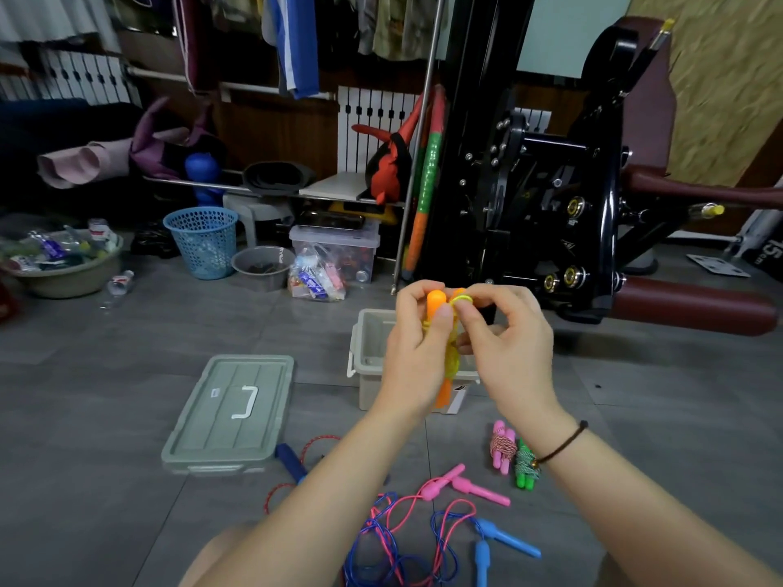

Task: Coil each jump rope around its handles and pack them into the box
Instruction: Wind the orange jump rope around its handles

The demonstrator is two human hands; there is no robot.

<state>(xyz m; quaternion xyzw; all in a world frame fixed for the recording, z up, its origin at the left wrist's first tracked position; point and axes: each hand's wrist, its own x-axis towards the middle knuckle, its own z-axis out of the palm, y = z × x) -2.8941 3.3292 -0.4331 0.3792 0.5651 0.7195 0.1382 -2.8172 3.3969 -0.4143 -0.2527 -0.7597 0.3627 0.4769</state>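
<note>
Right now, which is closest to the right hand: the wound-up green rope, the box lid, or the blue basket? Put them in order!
From the right hand, pinching the orange-handled rope:
1. Wound-up green rope: on the floor just below its wrist.
2. Box lid: flat on the floor, off to the left.
3. Blue basket: far back on the left.

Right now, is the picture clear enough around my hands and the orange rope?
Head view: left hand, right hand and orange jump rope are evenly lit and fairly sharp; the hanging clothes are dim, the textured wall smeared, and the edges bend from the wide lens.
</note>
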